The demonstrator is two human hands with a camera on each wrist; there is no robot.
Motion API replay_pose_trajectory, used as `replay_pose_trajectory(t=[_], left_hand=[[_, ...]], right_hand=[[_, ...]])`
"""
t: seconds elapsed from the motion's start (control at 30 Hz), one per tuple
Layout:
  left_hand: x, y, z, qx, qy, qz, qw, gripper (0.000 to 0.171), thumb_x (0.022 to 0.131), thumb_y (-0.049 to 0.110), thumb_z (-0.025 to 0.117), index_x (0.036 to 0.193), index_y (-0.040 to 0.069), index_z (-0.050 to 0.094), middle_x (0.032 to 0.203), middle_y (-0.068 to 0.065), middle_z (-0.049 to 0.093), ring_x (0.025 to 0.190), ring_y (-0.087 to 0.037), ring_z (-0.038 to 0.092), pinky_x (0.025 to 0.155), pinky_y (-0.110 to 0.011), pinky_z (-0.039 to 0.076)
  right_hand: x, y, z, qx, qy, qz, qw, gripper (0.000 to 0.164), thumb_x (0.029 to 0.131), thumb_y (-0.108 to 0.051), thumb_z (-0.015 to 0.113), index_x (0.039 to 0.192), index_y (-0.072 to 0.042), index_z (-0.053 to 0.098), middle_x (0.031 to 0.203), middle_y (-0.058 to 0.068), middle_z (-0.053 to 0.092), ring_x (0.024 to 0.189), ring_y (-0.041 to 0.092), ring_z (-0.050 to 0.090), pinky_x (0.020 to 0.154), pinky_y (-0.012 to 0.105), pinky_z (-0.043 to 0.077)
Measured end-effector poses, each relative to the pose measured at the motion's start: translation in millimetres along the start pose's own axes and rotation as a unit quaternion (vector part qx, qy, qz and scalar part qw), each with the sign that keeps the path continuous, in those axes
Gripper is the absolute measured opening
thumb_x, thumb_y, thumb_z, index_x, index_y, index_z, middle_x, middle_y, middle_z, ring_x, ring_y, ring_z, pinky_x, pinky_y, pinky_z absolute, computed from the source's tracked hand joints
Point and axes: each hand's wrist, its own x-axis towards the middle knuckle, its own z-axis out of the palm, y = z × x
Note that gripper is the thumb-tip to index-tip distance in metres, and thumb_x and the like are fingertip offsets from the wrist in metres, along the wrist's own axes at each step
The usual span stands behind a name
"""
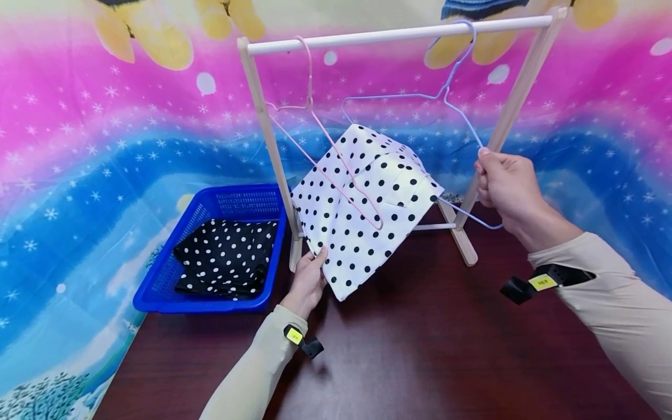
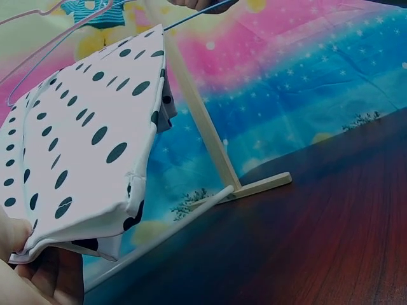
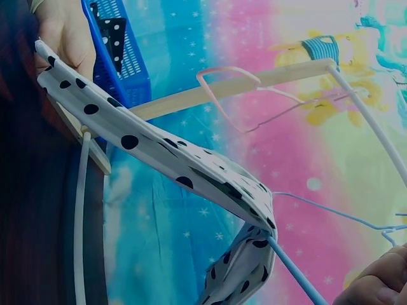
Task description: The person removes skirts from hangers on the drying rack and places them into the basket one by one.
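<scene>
A white cloth with black polka dots [image 1: 362,175] hangs folded over the lower bar of a blue wire hanger [image 1: 394,95]. My left hand [image 1: 308,283] pinches the cloth's lower left edge between thumb and fingers; the left wrist view shows the fingers beneath the fabric [image 2: 89,127]. With thumb and curled fingers, my right hand [image 1: 509,184] grips the right shoulder of the blue hanger, whose hook is over the rack's top bar. In front of the cloth a pink wire hanger [image 1: 309,76] dangles bare from the same bar.
The wooden rack [image 1: 367,38] stands on a dark brown table [image 1: 420,350]. To its left is a blue plastic basket [image 1: 205,306] holding a black cloth with white dots [image 1: 226,256]. A colourful printed backdrop [image 1: 105,116] rises behind.
</scene>
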Motion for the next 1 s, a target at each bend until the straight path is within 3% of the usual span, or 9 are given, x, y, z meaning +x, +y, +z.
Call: replay_pose_trajectory(t=[1.0], left_hand=[[-5.7,0.5,-2.9,0.009,0.014,0.004,0.9999,0.033,0.106,0.024,0.054,0.128,0.0,0.057,0.089,0.009,0.075,0.081,-0.003,0.073,0.071,-0.02,0.059]], right_hand=[[0.0,-0.2,-8.6,0.001,-0.009,-0.02,1.0,0.047,0.107,-0.032,0.045,0.067,-0.013,0.058,0.047,-0.008,0.038,0.042,0.008,0.026,0.054,0.035,0.006]])
